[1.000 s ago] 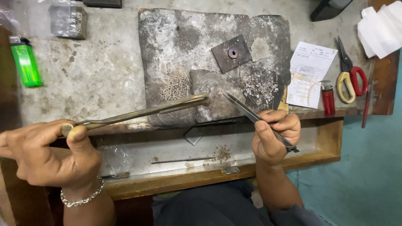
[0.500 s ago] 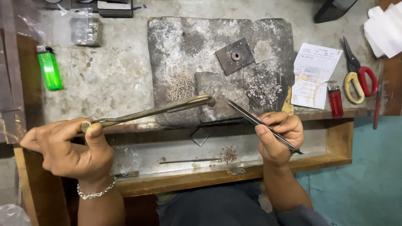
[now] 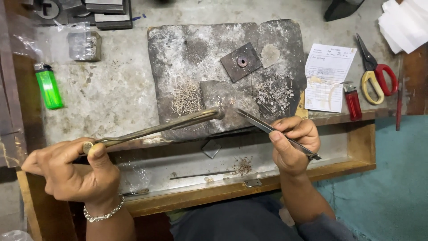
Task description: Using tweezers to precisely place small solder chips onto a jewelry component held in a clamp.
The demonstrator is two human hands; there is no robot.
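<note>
My left hand [image 3: 73, 172] grips the end of a long brass torch pipe [image 3: 169, 125] whose curved tip reaches the front of a grey scorched block [image 3: 200, 49]. My right hand [image 3: 292, 143] pinches steel tweezers [image 3: 256, 120] that point at the same spot from the right. The two tips nearly meet at the block's near edge. On the block lie a pile of thin wire pins [image 3: 186, 98], a cluster of small headed pins [image 3: 273, 93] and a dark square plate with a hole [image 3: 241, 61].
A green lighter [image 3: 49, 88] lies at the left, a red lighter [image 3: 353, 102] and a paper slip [image 3: 327, 76] at the right. Scissors with red and yellow handles [image 3: 376, 73] sit further right. An open wooden drawer [image 3: 356, 147] below the bench holds scraps.
The view has shifted slightly; both hands hold the same pose, with the pipe tip and tweezers tip staying close together at the block's front edge.
</note>
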